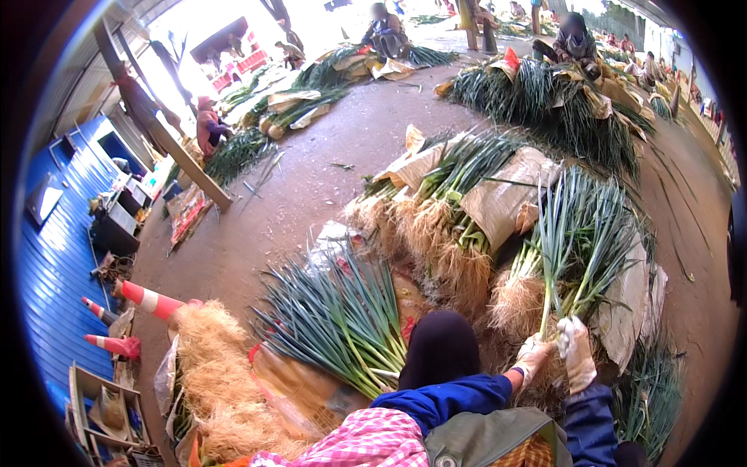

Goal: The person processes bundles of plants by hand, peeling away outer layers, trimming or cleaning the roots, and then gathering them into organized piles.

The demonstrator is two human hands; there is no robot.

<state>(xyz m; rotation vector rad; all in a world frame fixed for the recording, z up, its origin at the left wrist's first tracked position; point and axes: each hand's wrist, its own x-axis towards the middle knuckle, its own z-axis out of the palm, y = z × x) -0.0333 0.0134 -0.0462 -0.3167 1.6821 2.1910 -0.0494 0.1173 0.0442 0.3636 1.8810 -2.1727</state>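
Observation:
My left hand point(534, 356), in a pale glove, is closed round the lower end of a long green onion point(547, 292) whose leaves point up and away from me. Close on its right, my right hand point(576, 355), in a white glove, has its fingers curled in; what they grip, if anything, is hidden. Beyond both hands lies a heap of green onions point(595, 233) with stringy pale roots point(517, 300). Left of my dark-clothed knee point(440, 346), a fanned pile of green onions point(334, 319) rests with its white ends toward me.
Root-on bundles partly wrapped in brown sheets point(510, 194) lie ahead. A mound of stripped roots point(226, 381) is at the left, near a red-and-white cone point(152, 300) and a wooden post point(167, 140). A person point(574, 43) sits behind another heap point(545, 101).

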